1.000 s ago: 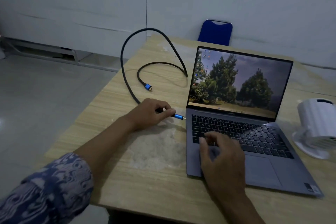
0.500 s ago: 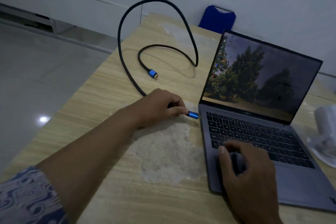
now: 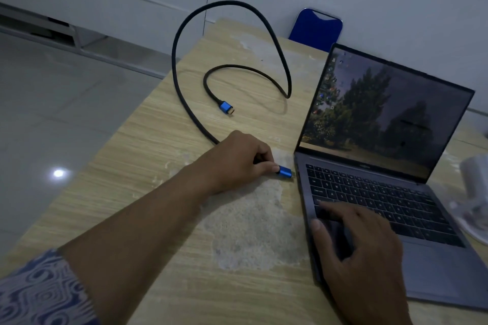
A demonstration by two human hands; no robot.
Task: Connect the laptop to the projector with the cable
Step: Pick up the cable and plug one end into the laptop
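An open grey laptop (image 3: 427, 269) sits on the wooden table (image 3: 148, 140), its screen showing trees. A black braided cable (image 3: 182, 34) loops up over the table's far left. Its free blue plug (image 3: 225, 107) lies on the wood. My left hand (image 3: 237, 161) pinches the cable's other blue plug (image 3: 285, 173), whose metal tip is right at the laptop's left edge. My right hand (image 3: 361, 253) rests flat on the laptop's palm rest and lower keys, fingers spread. The white projector (image 3: 475, 192) shows blurred at the right edge.
A blue chair back (image 3: 315, 28) stands behind the table against the white wall. A pale worn patch (image 3: 253, 229) marks the tabletop left of the laptop. The table's left edge drops to a tiled floor.
My left hand has brought the blue plug rightward until it meets the laptop's left side. The view has swung left, pushing the projector to the frame's edge. My right hand stays on the laptop.
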